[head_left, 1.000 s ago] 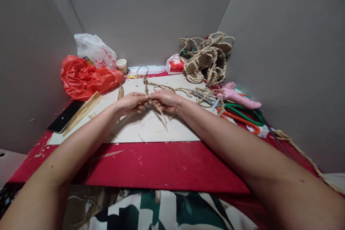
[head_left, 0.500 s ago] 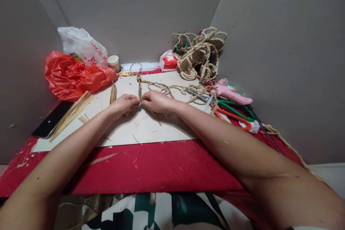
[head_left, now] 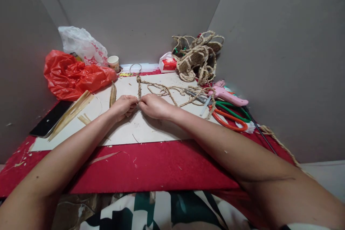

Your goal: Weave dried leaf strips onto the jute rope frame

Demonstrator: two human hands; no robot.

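A short upright piece of braided straw rope (head_left: 139, 88) lies on the white board (head_left: 159, 129), its near end pinched between my two hands. My left hand (head_left: 125, 107) has its thumb and fingertips closed on that end from the left. My right hand (head_left: 153, 106) meets it from the right, fingers curled and closed; its fingertips are mostly hidden. From the rope's top end a longer thin braided cord (head_left: 167, 89) runs off to the right across the board.
Left are a red plastic bag (head_left: 75, 79), a phone (head_left: 51, 118) and dry straw strips (head_left: 71, 113). At the back stand a paper cup (head_left: 113, 63) and tissue pack (head_left: 168, 64). Right lie a rope heap (head_left: 196, 59), a pink glue gun (head_left: 229, 95) and orange-handled scissors (head_left: 231, 122).
My right hand has shifted slightly left and its fingers are tucked closer to my left hand. The rope stays in place; the camera view has turned a little.
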